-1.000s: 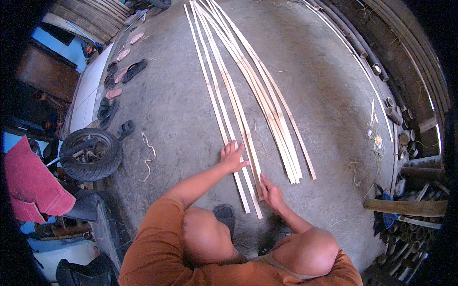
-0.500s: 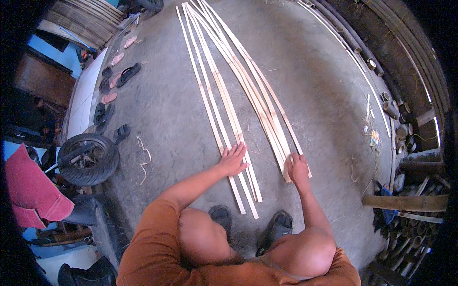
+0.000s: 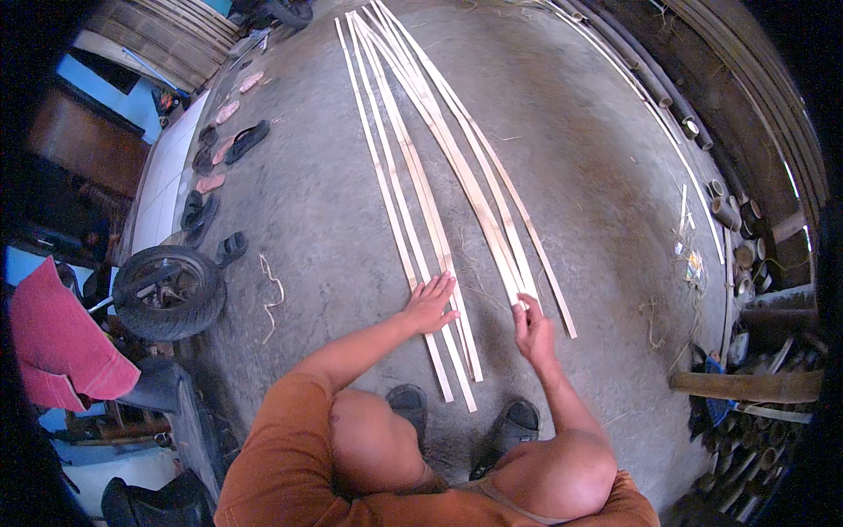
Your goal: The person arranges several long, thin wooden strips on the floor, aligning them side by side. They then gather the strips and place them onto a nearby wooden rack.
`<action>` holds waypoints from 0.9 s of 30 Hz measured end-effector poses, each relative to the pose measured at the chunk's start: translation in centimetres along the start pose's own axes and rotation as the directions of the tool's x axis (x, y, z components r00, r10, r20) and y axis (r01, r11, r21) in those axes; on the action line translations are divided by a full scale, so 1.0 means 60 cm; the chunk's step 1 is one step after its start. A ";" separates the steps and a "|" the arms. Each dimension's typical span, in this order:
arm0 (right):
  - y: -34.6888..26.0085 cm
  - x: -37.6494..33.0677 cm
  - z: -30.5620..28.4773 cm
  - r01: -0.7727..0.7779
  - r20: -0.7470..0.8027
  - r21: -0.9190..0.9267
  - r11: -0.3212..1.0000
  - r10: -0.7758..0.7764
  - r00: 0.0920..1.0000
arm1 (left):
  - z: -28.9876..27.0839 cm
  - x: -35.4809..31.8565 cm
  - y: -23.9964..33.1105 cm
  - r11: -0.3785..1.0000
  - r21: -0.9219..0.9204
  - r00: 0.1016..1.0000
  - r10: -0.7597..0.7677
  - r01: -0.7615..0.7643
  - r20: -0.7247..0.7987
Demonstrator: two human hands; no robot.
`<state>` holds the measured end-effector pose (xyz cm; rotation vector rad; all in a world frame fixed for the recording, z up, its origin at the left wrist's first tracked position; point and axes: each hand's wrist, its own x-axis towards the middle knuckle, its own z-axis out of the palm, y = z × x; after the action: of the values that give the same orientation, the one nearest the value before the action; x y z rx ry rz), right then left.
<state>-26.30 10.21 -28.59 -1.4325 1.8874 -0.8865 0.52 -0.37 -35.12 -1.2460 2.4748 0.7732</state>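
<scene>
Several long pale bamboo strips (image 3: 420, 189) lay on the grey concrete floor (image 3: 597, 176), their long axes running straight away from the squatting person and fanning together toward the far end. Roughly 3 strips formed a left group and more formed a right group (image 3: 479, 189), the near ends stopping just ahead of the feet. The left hand (image 3: 430, 303) rested flat, fingers spread and unclenched, on the left group near its close end. The right hand (image 3: 531, 327) sat at the near tip of the right group, fingers curled on a strip end; whether it truly pinched it cannot be told. Each hand was nearest its own bundle. Dark shoes (image 3: 514, 422) stood just behind the strip ends. Well apart to the left lay a wheel (image 3: 169, 292), scattered sandals (image 3: 246, 140) and a red cloth (image 3: 57, 338); bamboo poles (image 3: 746, 228) lined the right edge.
</scene>
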 end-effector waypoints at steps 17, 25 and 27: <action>0.030 -0.132 0.109 -0.071 0.151 0.076 0.995 0.059 0.987 | -0.002 0.000 -0.016 1.000 -0.022 1.000 0.003 -0.003 0.022; 0.015 -0.175 0.144 -0.074 0.223 0.058 0.996 0.059 0.973 | 0.007 -0.031 -0.060 0.962 -0.105 0.951 -0.267 0.252 -0.156; 0.015 -0.178 0.157 -0.020 0.190 0.082 0.996 0.004 0.982 | 0.005 -0.040 -0.069 0.970 -0.069 0.964 -0.241 0.234 -0.109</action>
<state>-16.82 19.33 -34.20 -1.4014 1.6965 -0.7843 5.27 -0.66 -35.71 -1.6152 2.3451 0.7284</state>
